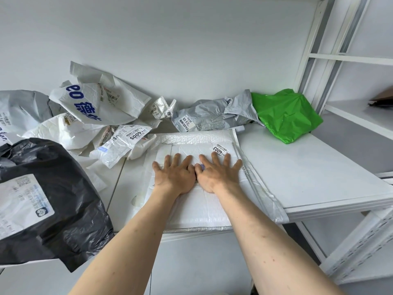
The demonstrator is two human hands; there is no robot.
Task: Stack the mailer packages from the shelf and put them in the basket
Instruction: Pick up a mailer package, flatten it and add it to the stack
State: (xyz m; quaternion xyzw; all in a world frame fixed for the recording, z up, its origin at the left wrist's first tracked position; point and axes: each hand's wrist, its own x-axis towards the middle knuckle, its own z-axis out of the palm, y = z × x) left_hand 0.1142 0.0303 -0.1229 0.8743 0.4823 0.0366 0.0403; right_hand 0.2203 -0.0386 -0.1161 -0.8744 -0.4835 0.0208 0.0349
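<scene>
A black bag [42, 199] sits on the left of the shelf [308, 173], next to a heap of white bags [95, 116]. The left hand [173, 177] and right hand [217, 173] lie flat, fingers spread, side by side on a big white mailer [191, 209]. A green bag [287, 113] lies far right.

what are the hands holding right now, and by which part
Nothing is gripped. The left hand and right hand press flat, fingers spread, on the middle of the white mailer.
</scene>
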